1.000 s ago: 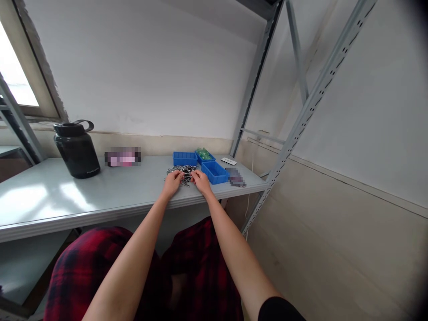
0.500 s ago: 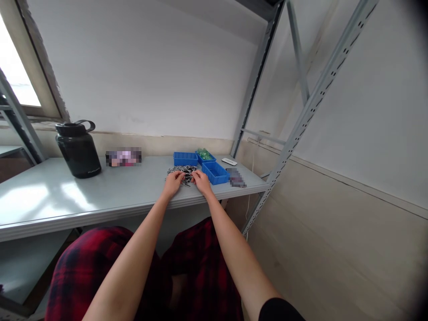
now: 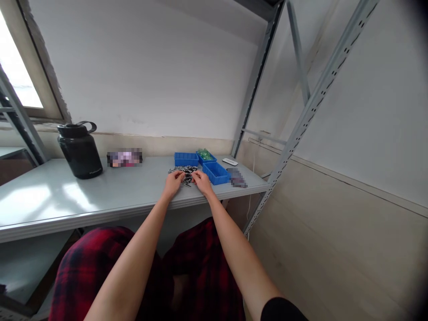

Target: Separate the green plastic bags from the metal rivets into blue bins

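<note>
A pile of thin dark and silvery pieces point(image 3: 187, 170) lies on the grey table near its front edge. At the left side of the pile is my left hand point(image 3: 173, 183), its fingers closed in a pinch. My right hand point(image 3: 202, 181) is at the pile's right side, fingers also pinched together. Whatever the fingertips hold is too small to make out. Just behind the pile stands a blue bin point(image 3: 186, 159), and to the right of my right hand a second blue bin point(image 3: 216, 173). A third blue bin behind them contains green pieces point(image 3: 205, 154).
A large dark bottle point(image 3: 80, 151) stands at the table's left, beside a blurred pinkish item point(image 3: 125, 158). A white flat object point(image 3: 230, 162) and a blurred dark item point(image 3: 237, 177) lie at the right. Metal shelf posts point(image 3: 290, 147) rise at the table's right end.
</note>
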The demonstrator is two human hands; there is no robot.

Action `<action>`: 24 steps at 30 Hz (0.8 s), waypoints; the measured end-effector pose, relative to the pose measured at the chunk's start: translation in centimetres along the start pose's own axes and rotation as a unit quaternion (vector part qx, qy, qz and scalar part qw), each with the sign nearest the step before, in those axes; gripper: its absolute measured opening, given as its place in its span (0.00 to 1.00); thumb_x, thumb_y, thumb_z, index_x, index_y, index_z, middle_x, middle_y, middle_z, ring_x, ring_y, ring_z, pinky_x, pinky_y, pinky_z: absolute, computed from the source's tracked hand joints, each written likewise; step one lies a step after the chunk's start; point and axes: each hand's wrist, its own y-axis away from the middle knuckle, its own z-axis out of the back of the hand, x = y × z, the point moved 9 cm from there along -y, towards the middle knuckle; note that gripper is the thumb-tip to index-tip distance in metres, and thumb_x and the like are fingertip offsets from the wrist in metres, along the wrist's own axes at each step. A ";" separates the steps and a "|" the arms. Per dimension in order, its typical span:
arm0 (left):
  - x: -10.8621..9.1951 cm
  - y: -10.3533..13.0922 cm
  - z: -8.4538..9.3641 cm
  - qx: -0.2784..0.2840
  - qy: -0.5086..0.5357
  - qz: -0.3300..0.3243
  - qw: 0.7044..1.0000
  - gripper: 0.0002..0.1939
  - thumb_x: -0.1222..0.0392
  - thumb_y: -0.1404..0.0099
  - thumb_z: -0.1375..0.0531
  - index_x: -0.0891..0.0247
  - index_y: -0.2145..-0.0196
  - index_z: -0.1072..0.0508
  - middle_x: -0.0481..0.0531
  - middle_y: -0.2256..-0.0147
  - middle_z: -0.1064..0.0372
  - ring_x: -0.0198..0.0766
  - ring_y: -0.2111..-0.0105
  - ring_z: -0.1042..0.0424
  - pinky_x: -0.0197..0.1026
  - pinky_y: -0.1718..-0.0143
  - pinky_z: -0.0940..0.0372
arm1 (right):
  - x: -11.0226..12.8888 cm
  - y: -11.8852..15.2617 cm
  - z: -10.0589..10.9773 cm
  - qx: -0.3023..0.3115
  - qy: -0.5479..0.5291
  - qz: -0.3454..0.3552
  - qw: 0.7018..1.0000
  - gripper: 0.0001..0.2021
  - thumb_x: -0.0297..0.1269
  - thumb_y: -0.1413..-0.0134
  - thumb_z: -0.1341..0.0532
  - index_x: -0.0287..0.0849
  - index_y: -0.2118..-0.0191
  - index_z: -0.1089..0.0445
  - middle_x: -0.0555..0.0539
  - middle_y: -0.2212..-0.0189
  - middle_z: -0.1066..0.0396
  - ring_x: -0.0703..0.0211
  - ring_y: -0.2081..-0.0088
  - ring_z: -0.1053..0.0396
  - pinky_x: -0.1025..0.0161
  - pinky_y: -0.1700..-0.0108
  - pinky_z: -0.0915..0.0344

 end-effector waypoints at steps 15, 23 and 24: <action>0.2 -0.1 -0.8 0.051 0.083 0.010 0.995 0.20 0.46 0.45 0.36 0.65 0.63 0.22 0.59 0.60 0.22 0.48 0.59 0.26 0.45 0.62 0.31 | 0.1 0.1 -1.9 0.088 0.016 0.020 0.996 0.10 0.43 0.43 0.40 0.43 0.65 0.26 0.49 0.73 0.27 0.59 0.71 0.31 0.61 0.62 0.35; 0.4 -0.2 -0.9 0.052 0.035 -0.008 0.998 0.16 0.49 0.42 0.39 0.64 0.63 0.23 0.54 0.70 0.24 0.43 0.70 0.27 0.44 0.65 0.33 | 0.0 0.1 -0.8 0.032 -0.010 -0.009 0.999 0.12 0.45 0.44 0.40 0.42 0.61 0.28 0.48 0.72 0.27 0.58 0.70 0.29 0.63 0.66 0.34; 0.3 -0.2 -1.0 0.057 0.024 -0.010 0.998 0.15 0.50 0.43 0.38 0.64 0.64 0.23 0.54 0.70 0.24 0.43 0.70 0.28 0.44 0.65 0.34 | 0.0 0.1 -0.8 0.028 -0.015 -0.011 0.999 0.12 0.45 0.44 0.41 0.42 0.61 0.28 0.48 0.72 0.27 0.58 0.70 0.29 0.63 0.66 0.34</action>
